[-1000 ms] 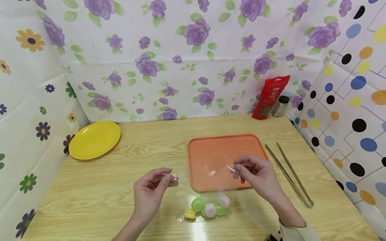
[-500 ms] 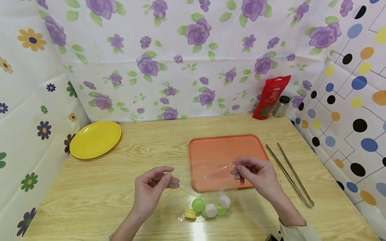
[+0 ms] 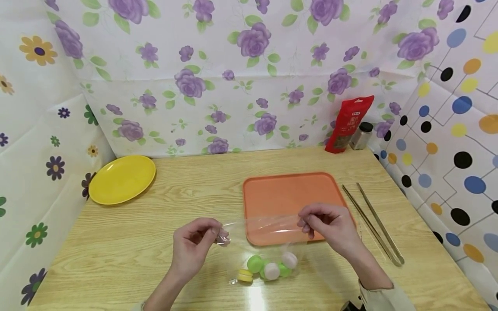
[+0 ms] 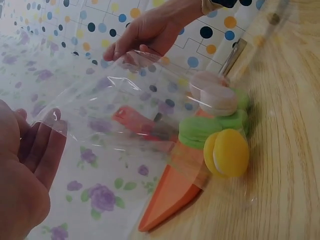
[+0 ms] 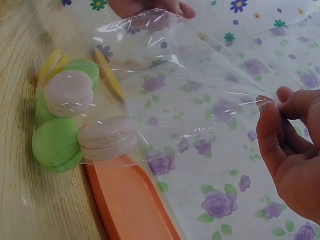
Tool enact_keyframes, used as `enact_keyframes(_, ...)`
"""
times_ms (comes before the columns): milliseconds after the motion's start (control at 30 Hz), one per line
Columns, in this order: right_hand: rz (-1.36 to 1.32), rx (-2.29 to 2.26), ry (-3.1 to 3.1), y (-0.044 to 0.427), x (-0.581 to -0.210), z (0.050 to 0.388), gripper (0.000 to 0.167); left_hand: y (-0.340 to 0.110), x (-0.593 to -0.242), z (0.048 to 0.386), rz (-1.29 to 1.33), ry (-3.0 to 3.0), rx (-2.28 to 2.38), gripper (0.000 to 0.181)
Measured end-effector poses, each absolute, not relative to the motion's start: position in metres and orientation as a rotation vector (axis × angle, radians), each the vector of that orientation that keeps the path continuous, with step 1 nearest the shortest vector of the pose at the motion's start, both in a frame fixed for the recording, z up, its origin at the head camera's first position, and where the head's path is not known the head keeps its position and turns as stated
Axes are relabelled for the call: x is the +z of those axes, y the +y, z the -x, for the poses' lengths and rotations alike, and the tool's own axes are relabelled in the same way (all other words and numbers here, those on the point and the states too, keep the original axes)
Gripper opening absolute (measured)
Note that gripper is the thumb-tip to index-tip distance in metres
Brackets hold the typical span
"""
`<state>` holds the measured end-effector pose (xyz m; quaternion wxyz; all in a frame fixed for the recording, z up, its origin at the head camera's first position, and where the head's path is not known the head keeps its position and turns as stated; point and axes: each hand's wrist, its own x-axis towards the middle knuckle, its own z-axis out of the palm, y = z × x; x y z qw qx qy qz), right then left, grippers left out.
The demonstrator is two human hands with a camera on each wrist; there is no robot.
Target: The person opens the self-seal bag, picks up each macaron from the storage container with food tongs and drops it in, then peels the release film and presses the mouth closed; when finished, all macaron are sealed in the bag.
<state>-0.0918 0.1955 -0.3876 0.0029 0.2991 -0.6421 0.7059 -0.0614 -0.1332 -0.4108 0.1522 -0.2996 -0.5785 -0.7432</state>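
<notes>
A clear plastic bag (image 3: 268, 233) is stretched upright between both hands. Macarons lie in its bottom: a yellow macaron (image 4: 227, 153), several green ones (image 5: 57, 142) and two pale pink ones (image 5: 109, 138). My left hand (image 3: 194, 246) pinches the bag's upper left corner between thumb and fingers. At the opposite upper corner, the thumb and forefinger of my right hand (image 3: 330, 226) pinch the film. The bag's bottom rests on the wooden table (image 3: 186, 185), in front of an orange tray (image 3: 288, 194).
A yellow plate (image 3: 122, 179) is at the back left. Metal tongs (image 3: 379, 229) lie right of the tray. A red pouch (image 3: 349, 123) and a black-capped jar (image 3: 362, 136) stand at the back right, near the patterned cloth walls.
The left thumb and fingers, spread apart half a second ago, have closed on the film again. The bag's upper edge now stretches tauter between the hands. The macarons stay in place.
</notes>
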Motion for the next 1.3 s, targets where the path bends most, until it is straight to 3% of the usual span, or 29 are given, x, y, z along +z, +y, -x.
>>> enact_keyframes(200, -0.979, 2.169, -2.039, 0.198, -0.390, 0.091, 0.019, -0.134, -0.413, 0.064, 0.933, -1.671, -2.074, 0.020)
enact_keyframes(533, -1.112, 2.052, -2.048, 0.202, -0.388, 0.092, 0.026, -0.135, -0.413, 0.070, 1.129, -1.637, -2.049, 0.016)
enact_keyframes(767, -1.334, 1.900, -1.951, 0.202, -0.388, 0.099, 0.032, -0.139, -0.409, 0.070, 1.095, -1.719, -2.031, 0.013)
enact_keyframes(1300, -1.477, 1.809, -1.813, 0.203, -0.388, 0.106, 0.045, -0.140, -0.406, 0.074, 1.198, -1.693, -1.974, 0.013)
